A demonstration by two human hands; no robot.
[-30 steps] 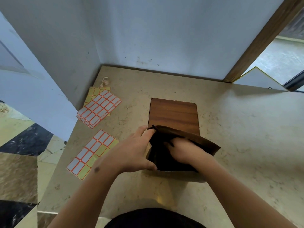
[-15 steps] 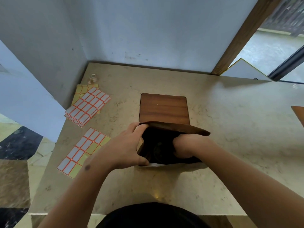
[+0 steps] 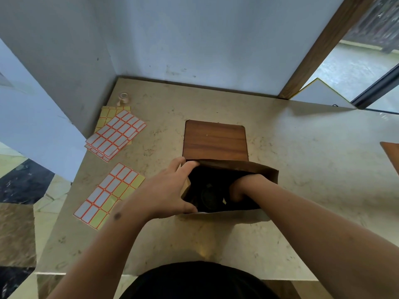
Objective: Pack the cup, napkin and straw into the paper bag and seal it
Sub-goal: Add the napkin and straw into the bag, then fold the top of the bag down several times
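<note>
Paper bag [image 3: 254, 169] stands open on counter [image 3: 302, 190], just before wooden board [image 3: 214, 139]. Left hand [image 3: 166, 190] pinches bag's left rim. Right hand [image 3: 241, 188] reaches inside; grip state hidden. Dark round cup [image 3: 209, 196] directly left of right hand, nearer it.

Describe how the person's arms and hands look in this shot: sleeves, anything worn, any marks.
Both forearms are bare as far as the picture shows, with no sleeves in view. The left hand and the right hand show no gloves; no rings, watch or bracelet can be seen. The left forearm carries one small dark round mark near the wrist. A dark garment covers the torso at the bottom edge.
</note>
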